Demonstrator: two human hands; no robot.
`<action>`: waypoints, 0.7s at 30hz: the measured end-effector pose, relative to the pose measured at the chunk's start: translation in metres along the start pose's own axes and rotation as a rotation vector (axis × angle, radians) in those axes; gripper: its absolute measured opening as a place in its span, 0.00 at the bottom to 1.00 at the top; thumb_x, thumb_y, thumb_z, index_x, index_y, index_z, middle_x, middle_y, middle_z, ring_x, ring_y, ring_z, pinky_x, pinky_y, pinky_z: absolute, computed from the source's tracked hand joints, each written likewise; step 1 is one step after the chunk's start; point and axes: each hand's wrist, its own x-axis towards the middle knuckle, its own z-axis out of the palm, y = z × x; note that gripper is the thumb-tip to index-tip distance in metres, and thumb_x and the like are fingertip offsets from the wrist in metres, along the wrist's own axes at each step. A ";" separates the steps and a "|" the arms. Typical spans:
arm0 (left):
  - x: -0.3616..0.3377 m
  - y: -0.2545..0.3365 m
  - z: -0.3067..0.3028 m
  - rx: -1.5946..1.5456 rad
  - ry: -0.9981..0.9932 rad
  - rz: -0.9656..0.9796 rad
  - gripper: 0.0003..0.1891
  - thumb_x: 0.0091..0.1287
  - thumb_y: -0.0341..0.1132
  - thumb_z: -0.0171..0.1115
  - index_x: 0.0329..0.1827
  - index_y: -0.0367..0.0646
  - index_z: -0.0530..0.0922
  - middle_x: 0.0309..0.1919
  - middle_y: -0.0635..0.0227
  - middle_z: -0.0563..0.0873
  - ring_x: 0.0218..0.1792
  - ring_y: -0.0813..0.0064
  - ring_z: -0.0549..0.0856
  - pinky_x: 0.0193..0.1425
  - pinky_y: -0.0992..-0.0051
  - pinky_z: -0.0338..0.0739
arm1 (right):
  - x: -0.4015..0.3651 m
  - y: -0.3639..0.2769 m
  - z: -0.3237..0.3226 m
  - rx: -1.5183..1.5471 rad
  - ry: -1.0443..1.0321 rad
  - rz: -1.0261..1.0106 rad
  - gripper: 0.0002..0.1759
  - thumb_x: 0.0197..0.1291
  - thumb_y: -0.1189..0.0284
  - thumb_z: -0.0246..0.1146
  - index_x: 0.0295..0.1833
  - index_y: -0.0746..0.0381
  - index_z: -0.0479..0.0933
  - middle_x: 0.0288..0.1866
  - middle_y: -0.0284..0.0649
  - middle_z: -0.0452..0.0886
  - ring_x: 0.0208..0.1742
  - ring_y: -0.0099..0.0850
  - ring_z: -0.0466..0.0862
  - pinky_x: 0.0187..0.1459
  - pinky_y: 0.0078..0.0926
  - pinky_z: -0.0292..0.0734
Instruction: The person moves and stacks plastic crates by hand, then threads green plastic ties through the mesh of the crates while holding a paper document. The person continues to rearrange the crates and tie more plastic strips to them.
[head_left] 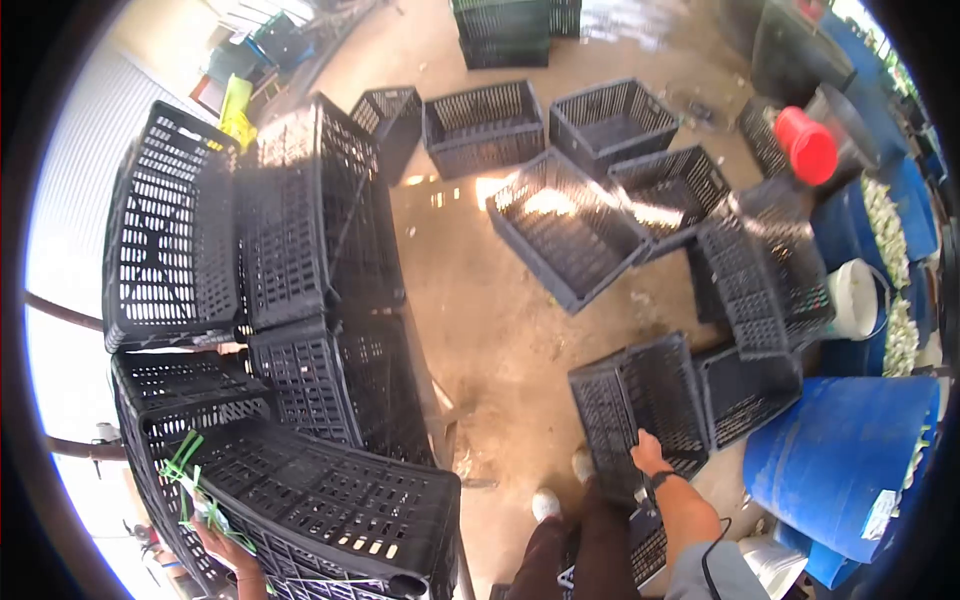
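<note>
My right hand [650,455] is closed on the rim of a black plastic crate [625,395], which stands tilted on the floor by my feet. A second black crate [750,393] sits just right of it. Far to the left, my left hand [225,548] is closed around a bundle of green and white strips [188,478], its fingers partly hidden. That hand is beside a stack of black crates, close to the long crate [330,490] on top.
Tall crate stacks [290,220] line the left. More crates [570,225] lie scattered across the brown floor [470,300]. At right are blue barrels [830,460], a white bucket [855,300] and a red container [806,146].
</note>
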 end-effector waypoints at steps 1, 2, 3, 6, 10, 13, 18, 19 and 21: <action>-0.001 0.015 0.001 0.008 -0.046 -0.042 0.22 0.70 0.40 0.44 0.61 0.33 0.66 0.49 0.50 0.78 0.48 0.62 0.78 0.55 0.69 0.69 | -0.006 0.008 -0.017 -0.012 0.037 -0.008 0.09 0.50 0.79 0.55 0.39 0.68 0.72 0.38 0.57 0.80 0.45 0.55 0.78 0.47 0.49 0.73; -0.001 0.025 0.000 0.017 -0.097 -0.081 0.21 0.71 0.39 0.44 0.60 0.33 0.66 0.46 0.51 0.79 0.45 0.63 0.78 0.51 0.70 0.71 | -0.011 0.021 -0.031 0.050 0.036 0.013 0.10 0.49 0.78 0.56 0.40 0.67 0.73 0.39 0.56 0.80 0.47 0.54 0.78 0.47 0.47 0.74; -0.003 0.019 0.004 -0.009 -0.093 -0.082 0.21 0.71 0.40 0.44 0.60 0.34 0.67 0.43 0.52 0.80 0.41 0.65 0.79 0.47 0.69 0.72 | -0.015 0.032 -0.047 0.115 0.028 0.042 0.12 0.48 0.77 0.57 0.41 0.67 0.73 0.40 0.55 0.80 0.49 0.53 0.78 0.47 0.46 0.74; 0.000 0.031 0.007 -0.068 -0.110 -0.245 0.20 0.70 0.37 0.47 0.60 0.34 0.67 0.46 0.53 0.80 0.44 0.67 0.78 0.51 0.71 0.70 | -0.019 0.045 -0.082 0.276 -0.141 -0.036 0.08 0.51 0.76 0.56 0.38 0.66 0.73 0.31 0.50 0.78 0.38 0.42 0.79 0.38 0.39 0.73; 0.005 0.037 0.007 0.090 -0.108 -0.125 0.18 0.71 0.37 0.47 0.59 0.37 0.68 0.43 0.50 0.81 0.39 0.56 0.81 0.44 0.64 0.73 | -0.046 -0.010 -0.119 0.715 -0.273 -0.107 0.08 0.44 0.81 0.54 0.34 0.69 0.72 0.29 0.37 0.76 0.32 0.27 0.73 0.35 0.28 0.70; 0.005 0.040 0.009 0.042 -0.079 -0.058 0.17 0.70 0.36 0.47 0.57 0.36 0.70 0.38 0.50 0.82 0.32 0.57 0.81 0.37 0.65 0.74 | -0.082 -0.079 -0.138 0.839 -0.236 -0.146 0.10 0.43 0.81 0.55 0.36 0.70 0.71 0.30 0.41 0.75 0.33 0.27 0.72 0.37 0.28 0.69; 0.005 0.055 0.012 0.061 -0.010 0.025 0.16 0.68 0.36 0.48 0.55 0.37 0.70 0.35 0.49 0.81 0.30 0.52 0.80 0.34 0.62 0.72 | -0.184 -0.146 -0.184 0.531 0.004 -0.327 0.14 0.48 0.81 0.57 0.43 0.69 0.72 0.33 0.48 0.77 0.35 0.30 0.77 0.39 0.27 0.72; 0.008 0.063 0.007 0.080 -0.095 -0.050 0.15 0.68 0.36 0.47 0.52 0.36 0.70 0.35 0.47 0.80 0.31 0.48 0.80 0.34 0.59 0.71 | -0.208 -0.145 -0.187 0.493 0.030 -0.314 0.15 0.49 0.81 0.58 0.45 0.68 0.72 0.35 0.51 0.77 0.37 0.38 0.79 0.41 0.30 0.73; 0.007 0.067 0.003 0.071 -0.146 -0.085 0.15 0.68 0.37 0.47 0.51 0.36 0.70 0.36 0.45 0.80 0.32 0.46 0.80 0.34 0.58 0.71 | -0.254 -0.138 -0.198 0.442 0.062 -0.297 0.16 0.50 0.80 0.58 0.47 0.67 0.71 0.38 0.55 0.78 0.40 0.45 0.81 0.42 0.34 0.73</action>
